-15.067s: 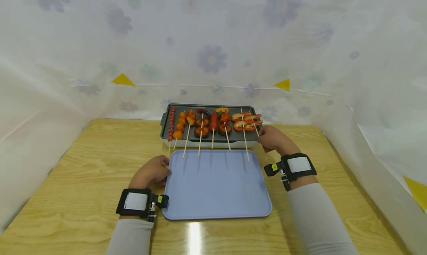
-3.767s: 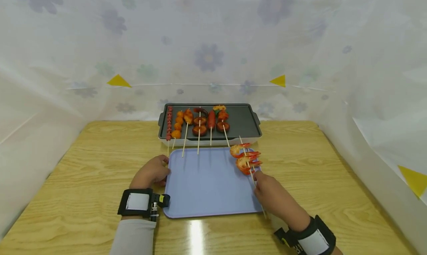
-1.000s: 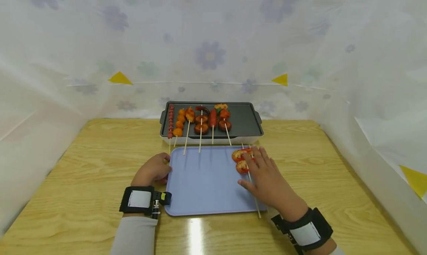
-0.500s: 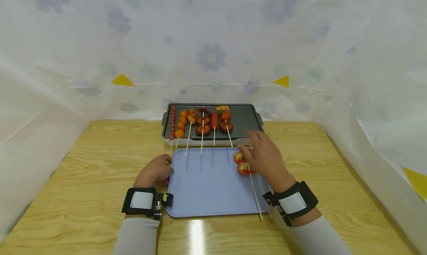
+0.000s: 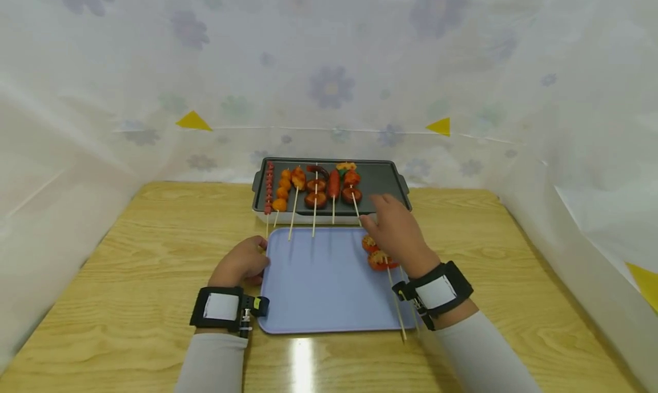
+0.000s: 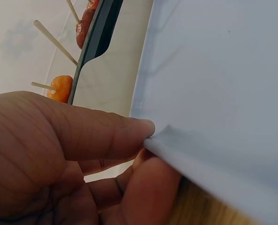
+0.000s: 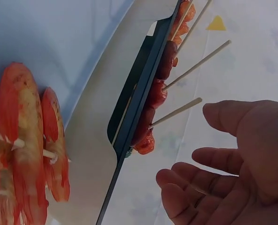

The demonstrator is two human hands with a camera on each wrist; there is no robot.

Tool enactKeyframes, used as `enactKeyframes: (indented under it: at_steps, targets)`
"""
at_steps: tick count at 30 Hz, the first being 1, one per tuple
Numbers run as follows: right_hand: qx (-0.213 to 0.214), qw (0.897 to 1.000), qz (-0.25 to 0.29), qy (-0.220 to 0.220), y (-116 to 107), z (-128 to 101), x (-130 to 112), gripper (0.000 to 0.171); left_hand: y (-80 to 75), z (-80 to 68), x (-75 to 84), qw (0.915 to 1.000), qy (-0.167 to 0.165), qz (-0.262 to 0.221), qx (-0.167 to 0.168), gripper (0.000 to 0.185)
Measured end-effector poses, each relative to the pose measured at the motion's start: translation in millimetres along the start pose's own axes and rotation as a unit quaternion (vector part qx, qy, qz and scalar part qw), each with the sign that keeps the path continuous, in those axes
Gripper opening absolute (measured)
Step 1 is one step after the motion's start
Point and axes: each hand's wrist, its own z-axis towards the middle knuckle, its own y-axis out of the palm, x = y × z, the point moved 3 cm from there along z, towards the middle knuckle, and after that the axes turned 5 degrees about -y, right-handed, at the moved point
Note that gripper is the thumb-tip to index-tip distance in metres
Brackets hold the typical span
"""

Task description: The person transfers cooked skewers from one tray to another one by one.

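Note:
My left hand [image 5: 239,263] pinches the left rim of a lilac tray [image 5: 324,293]; in the left wrist view, thumb and finger grip its corner [image 6: 162,145]. On the tray's right side lie shrimp skewers [image 5: 380,260], partly covered by my right hand [image 5: 398,233], their sticks reaching past the front rim. That hand hovers near the griddle's front edge with nothing in it, its fingers spread loosely in the right wrist view. Nearest its thumb is the stick of a skewer with a mushroom slice [image 5: 352,195] at its lower end. The shrimp [image 7: 28,140] show close up beside the hand.
A dark griddle [image 5: 380,181] on a white base stands behind the tray. Across it lie several skewers: a thin red sausage one [image 5: 269,187], orange balls [image 5: 283,192], a meat piece [image 5: 298,178], mushroom slices [image 5: 316,199] and a red sausage [image 5: 333,184]. Flowered sheeting surrounds the wooden table [image 5: 169,256].
The shrimp skewers have gone from the griddle's right side to the tray. My right hand has let go and moved up and left toward the griddle. My left hand stays on the rim.

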Motion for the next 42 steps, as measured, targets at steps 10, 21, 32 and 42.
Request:
enactKeyframes:
  at_steps: [10,21,32,42]
  targets:
    - [-0.001,1.000,0.007,-0.012,10.3,11.9,4.4,0.041,0.9,-1.5,1.9,1.0000,-0.001,0.005,0.001,0.039]
    - [0.002,0.999,0.049,-0.004,19.4,26.8,4.5,0.022,0.5,1.3,0.5,0.9999,0.007,0.007,0.004,0.038]
    - [-0.079,0.984,0.141,0.068,22.8,36.2,6.6,0.022,1.0,2.1,0.0,0.9999,0.001,0.012,0.004,0.039]
    - [-0.129,0.956,0.229,0.129,25.1,41.3,12.0,0.021,1.1,4.2,0.0,0.9999,-0.003,0.011,0.004,0.038]
